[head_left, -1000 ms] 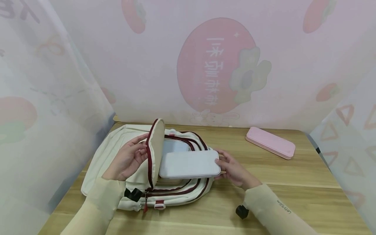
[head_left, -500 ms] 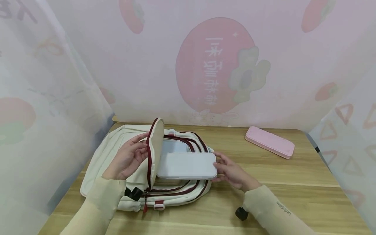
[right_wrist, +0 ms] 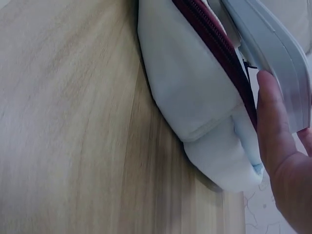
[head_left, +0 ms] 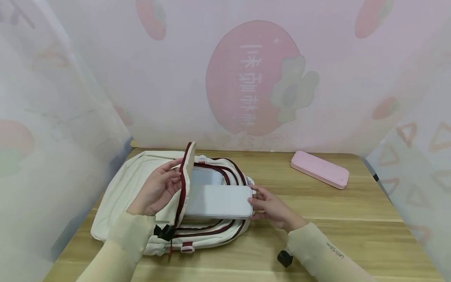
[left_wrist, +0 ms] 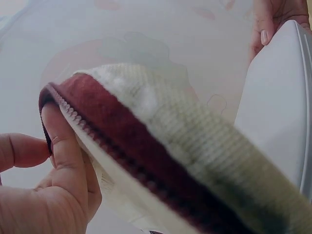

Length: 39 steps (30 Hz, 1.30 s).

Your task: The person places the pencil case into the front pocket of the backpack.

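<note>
A cream backpack (head_left: 123, 188) with dark red zip trim lies on the table, its front pocket unzipped. My left hand (head_left: 160, 190) pinches the zip edge of the pocket flap (left_wrist: 161, 117) and holds it raised. By its right end, a flat white case (head_left: 222, 200) is gripped by my right hand (head_left: 273, 206), thumb on one side and fingers on the other. The case's left end is hidden behind the flap. Beneath it, inside the pocket, a pale bluish-white case (head_left: 206, 177) shows in part. In the right wrist view the white case (right_wrist: 280, 58) stands above the bag's zip.
A pink case (head_left: 320, 169) of similar shape lies at the back right of the wooden table (head_left: 334, 243). Printed curtains (head_left: 169, 86) hang behind the table and at both sides.
My right hand has moved left and slightly nearer with the white case, whose left end has slid farther behind the flap. My left hand keeps its hold on the flap.
</note>
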{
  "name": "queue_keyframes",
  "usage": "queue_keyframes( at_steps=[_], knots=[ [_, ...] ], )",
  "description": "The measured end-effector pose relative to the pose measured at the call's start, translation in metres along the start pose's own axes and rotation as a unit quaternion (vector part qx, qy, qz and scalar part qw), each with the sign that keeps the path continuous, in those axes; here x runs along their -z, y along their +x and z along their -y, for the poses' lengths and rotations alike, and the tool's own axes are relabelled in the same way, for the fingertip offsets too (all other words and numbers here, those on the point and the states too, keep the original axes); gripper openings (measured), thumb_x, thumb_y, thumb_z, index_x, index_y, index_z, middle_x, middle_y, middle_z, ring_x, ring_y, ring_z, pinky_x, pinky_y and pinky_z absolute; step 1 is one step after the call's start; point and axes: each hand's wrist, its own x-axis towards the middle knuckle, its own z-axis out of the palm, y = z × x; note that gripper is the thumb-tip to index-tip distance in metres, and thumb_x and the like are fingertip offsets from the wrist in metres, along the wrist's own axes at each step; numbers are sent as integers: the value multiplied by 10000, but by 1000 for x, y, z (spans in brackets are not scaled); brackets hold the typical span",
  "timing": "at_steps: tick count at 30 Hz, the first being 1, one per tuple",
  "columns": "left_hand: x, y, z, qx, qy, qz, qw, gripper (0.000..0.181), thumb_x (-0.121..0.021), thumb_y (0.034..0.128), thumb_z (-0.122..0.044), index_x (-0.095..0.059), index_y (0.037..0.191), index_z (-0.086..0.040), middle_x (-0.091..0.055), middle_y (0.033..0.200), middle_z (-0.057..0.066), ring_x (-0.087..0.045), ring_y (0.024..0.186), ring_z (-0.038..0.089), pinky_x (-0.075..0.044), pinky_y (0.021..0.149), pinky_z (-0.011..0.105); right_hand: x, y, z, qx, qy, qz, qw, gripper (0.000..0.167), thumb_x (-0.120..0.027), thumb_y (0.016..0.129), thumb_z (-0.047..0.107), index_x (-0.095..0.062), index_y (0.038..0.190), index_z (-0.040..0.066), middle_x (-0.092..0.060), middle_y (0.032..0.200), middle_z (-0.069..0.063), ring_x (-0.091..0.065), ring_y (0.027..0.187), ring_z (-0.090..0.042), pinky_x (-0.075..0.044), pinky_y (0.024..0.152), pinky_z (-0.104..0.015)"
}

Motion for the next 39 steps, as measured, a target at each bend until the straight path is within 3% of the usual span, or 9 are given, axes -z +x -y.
queue_keyframes(
  at_steps=[6,13,22,32,39],
  knots=[
    [-4,2,0,23,371,49,9993,375,-412,1028,112,-589,1297,-81,-670,968,37,-651,796,103,-538,729,224,-12,2,2,-4,39,-39,10000,612,-565,1049,63,-278,1585,0,-521,1315,-221,-648,983,-222,-601,800,-410],
    [-4,3,0,-22,303,190,9994,403,-414,1018,133,-623,1279,-93,-688,927,32,-663,795,113,-554,723,236,-26,10,1,10,183,33,9998,583,-554,1053,47,-298,1575,-2,-504,1330,-229,-643,982,-237,-607,802,-428],
    [-10,2,0,53,653,-68,9978,380,-406,1023,121,-497,1371,-3,-656,924,25,-638,793,104,-545,733,238,-42,17,-2,67,157,54,9998,546,-547,1055,38,-329,1554,-4,-528,1305,-223,-647,975,-243,-613,748,-404],
    [-12,4,1,76,567,16,9984,356,-381,1047,99,-449,1385,9,-652,931,31,-640,780,99,-540,712,223,-72,25,1,68,-96,-794,9968,496,-593,1024,5,-457,1501,-12,-508,1125,-169,-606,907,-263,-615,629,-355],
    [-15,6,1,118,588,45,9982,338,-388,1069,68,-406,1404,25,-638,930,27,-634,786,90,-537,713,224,-82,29,4,49,37,-835,9965,510,-597,1016,-6,-443,1503,-15,-484,1112,-159,-608,891,-260,-610,637,-362]
  ],
)
